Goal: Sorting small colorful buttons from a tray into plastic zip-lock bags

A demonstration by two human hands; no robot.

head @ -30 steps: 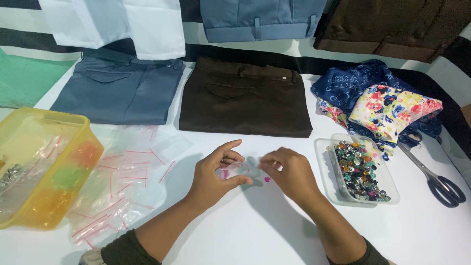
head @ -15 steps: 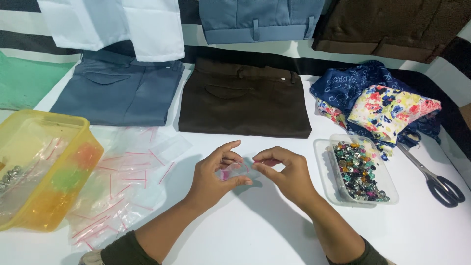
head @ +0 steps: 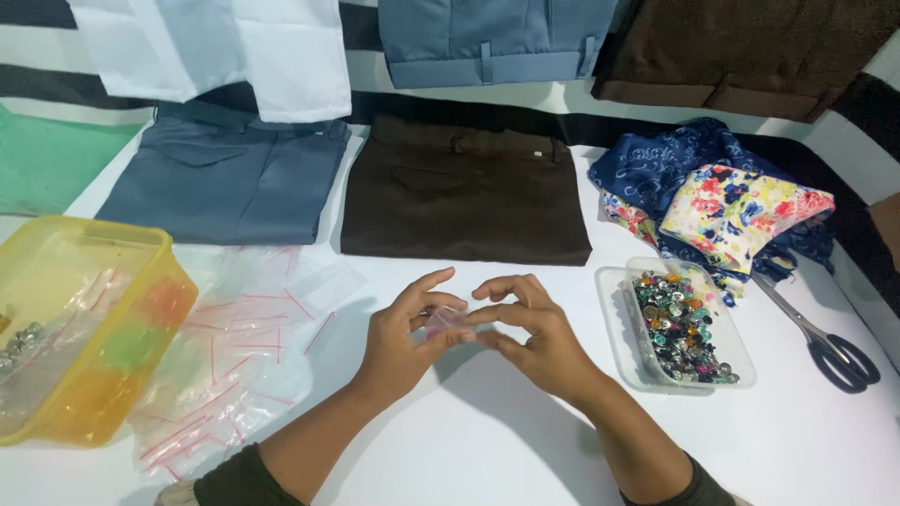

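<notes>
Left hand (head: 398, 342) and right hand (head: 539, 342) are pinching one small clear plastic zip bag (head: 442, 321) between fingertips, just above the white table (head: 487, 440). Risk: the thin film is slipping, spilling its contents; the clear rectangular tray of mixed beads (head: 680, 328) sits near the right wrist.

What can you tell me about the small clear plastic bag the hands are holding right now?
The small clear plastic zip bag is thin, see-through film with a pinkish tint showing in it; what is inside cannot be made out. It is pinched between the left hand and the right hand, held just above the white table, near the middle. The fingers cover most of it, so its edges and seal are largely hidden. Nothing else touches it.
</notes>
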